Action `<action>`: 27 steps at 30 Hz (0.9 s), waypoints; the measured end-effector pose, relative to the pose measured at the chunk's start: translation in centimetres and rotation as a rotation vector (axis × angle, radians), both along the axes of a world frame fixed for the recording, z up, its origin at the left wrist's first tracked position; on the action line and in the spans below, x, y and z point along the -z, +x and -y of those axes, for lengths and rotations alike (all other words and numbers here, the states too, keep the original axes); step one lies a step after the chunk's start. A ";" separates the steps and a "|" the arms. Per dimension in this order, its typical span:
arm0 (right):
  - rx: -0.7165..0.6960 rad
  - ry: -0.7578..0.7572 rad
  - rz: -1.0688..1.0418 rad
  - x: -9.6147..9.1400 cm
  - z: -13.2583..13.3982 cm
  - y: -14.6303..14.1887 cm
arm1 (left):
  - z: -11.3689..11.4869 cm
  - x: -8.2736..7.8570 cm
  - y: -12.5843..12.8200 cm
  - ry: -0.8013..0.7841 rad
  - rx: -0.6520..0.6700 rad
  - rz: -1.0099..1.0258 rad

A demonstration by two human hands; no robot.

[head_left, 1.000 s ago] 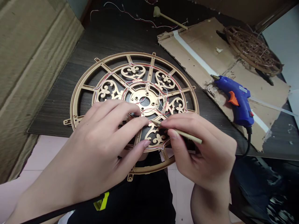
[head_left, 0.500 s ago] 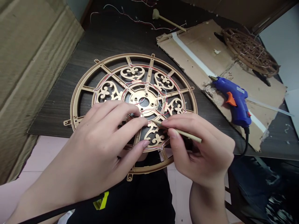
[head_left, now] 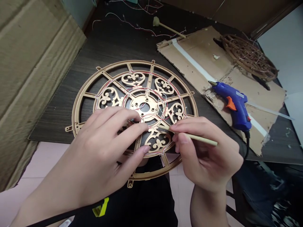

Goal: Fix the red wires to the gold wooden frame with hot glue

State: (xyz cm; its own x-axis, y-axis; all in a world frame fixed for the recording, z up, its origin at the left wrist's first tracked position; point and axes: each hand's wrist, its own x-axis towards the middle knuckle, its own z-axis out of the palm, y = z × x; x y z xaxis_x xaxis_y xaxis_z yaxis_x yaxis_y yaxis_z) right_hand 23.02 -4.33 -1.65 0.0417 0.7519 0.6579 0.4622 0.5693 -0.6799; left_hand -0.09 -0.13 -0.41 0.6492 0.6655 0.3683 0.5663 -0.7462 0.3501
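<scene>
A round gold-coloured filigree wheel frame [head_left: 134, 71] lies flat on the dark wood-grain table [head_left: 56, 116], its near edge jutting past the table edge. Thin red and white wires [head_left: 144, 89] run along its inner rings. My left hand [head_left: 106, 142] rests with spread fingers on the lower left of the frame and holds nothing I can see. My right hand [head_left: 203, 148] pinches a thin wooden stick [head_left: 191, 136] between its thumb and fingertips. The stick's far end reaches the frame's lower spoke, close to the fingertips of my left hand.
To the right, a blue hot glue gun [head_left: 233, 108] with a glue stick lies on torn cardboard [head_left: 196, 53]. A second, brown filigree wheel [head_left: 248, 56] sits beyond it. Loose wires and a wooden-handled tool [head_left: 165, 25] lie at the back. A cardboard sheet [head_left: 30, 78] stands at left.
My right hand has shifted slightly right along the stick, leaving more stick showing past it. The whole scene has slid lower and left in view as the camera moved.
</scene>
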 end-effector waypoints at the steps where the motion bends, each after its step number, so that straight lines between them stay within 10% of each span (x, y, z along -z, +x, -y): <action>1: -0.004 -0.002 -0.013 0.0 0.0 0.0 | 0.0 0.0 0.0 0.000 -0.004 -0.005; 27: -0.067 -0.089 0.026 -0.4 0.0 0.1 | -0.4 -0.3 -1.0 0.028 0.070 -0.044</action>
